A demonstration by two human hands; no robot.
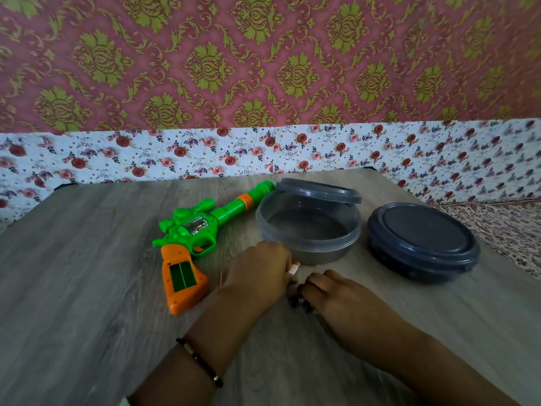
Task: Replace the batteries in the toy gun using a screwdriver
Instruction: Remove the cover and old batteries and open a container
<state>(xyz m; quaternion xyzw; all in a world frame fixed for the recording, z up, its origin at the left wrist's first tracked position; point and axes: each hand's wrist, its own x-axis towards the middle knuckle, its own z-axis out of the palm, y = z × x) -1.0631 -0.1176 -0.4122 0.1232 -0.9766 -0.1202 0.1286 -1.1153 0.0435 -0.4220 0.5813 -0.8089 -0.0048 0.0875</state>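
Both hands meet at lower centre: left hand [259, 268] curled around a small orange-white battery [293, 268]; right hand [336, 291] fingers bent, grip unclear.

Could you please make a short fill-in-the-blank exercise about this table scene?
1. The toy gun has a green barrel and an ____ handle.
2. The battery compartment in the handle is ____, with no cover on it.
3. The container beside the gun has its lid propped on the rim; the other container is fully ____.
4. The left hand rests ____ the gun and the right hand.

Answers: orange; open; closed; between
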